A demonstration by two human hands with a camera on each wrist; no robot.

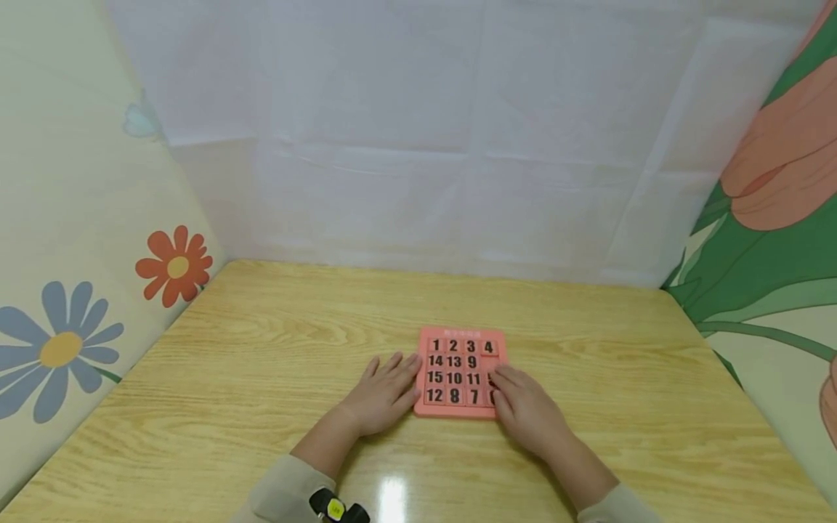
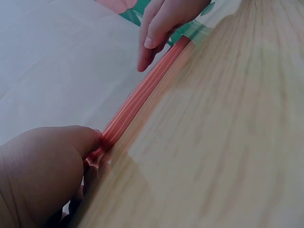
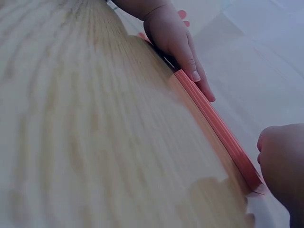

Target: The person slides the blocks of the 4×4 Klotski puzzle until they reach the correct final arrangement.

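A pink number slide puzzle [image 1: 458, 412] lies flat on the wooden table, its black-numbered tiles facing up. The top row reads 1, 2, 3, 4; a gap shows below the 4. My left hand [image 1: 382, 396] rests against the puzzle's left edge with fingers extended, and its thumb touches the frame in the left wrist view. Over the right column lies my right hand [image 1: 532, 418], fingertips on the tiles there and partly covering the lower two. From the right wrist view, the puzzle's side [image 3: 223, 130] appears as a thin pink strip between both hands.
The wood-grain table [image 1: 281, 327] extends around the puzzle on all sides. A white sheet [image 1: 425, 145] hangs behind it, and flower-patterned cloths stand at left [image 1: 52, 181] and right [image 1: 785, 247]. A black band with a yellow face [image 1: 336, 508] is near the left sleeve.
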